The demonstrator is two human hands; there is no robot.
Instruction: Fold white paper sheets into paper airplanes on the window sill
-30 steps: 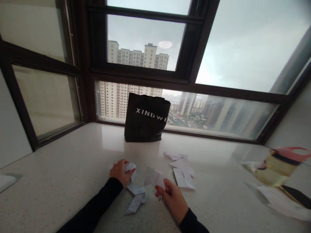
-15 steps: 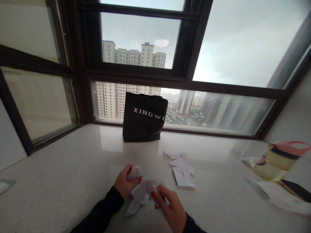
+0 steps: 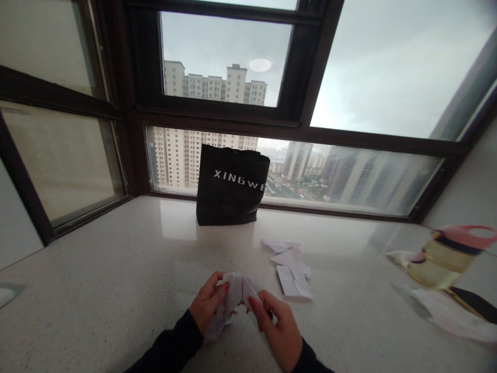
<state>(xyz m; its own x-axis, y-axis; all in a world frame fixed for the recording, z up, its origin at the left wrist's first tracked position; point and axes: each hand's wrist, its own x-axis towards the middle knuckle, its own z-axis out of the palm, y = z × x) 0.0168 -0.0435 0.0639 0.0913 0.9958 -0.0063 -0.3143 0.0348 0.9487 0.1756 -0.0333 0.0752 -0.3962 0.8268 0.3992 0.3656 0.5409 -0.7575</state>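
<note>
Between my two hands is a piece of folded white paper point(image 3: 236, 290), with crease lines showing on its face. My left hand point(image 3: 209, 300) pinches its left side, thumb in front. The right side is gripped by my right hand point(image 3: 277, 324), thumb on the near face and fingers partly hidden behind. Beneath and left of it, more folded white paper point(image 3: 217, 327) shows, partly covered by my left hand; whether it is joined to the held piece I cannot tell. Several folded paper pieces point(image 3: 295, 282) lie in a loose group beyond my right hand.
A black bag point(image 3: 233, 199) with white lettering stands by the window. To the right are a yellowish bottle with a pink lid point(image 3: 442, 261), a crumpled white sheet point(image 3: 450, 316) and a dark flat object point(image 3: 476, 304). Everything rests on a speckled white surface point(image 3: 116, 290).
My left hand has shifted right and slightly down, closer to my right hand. The paper's two upper parts, spread apart before, now sit together. My right hand has moved a little right.
</note>
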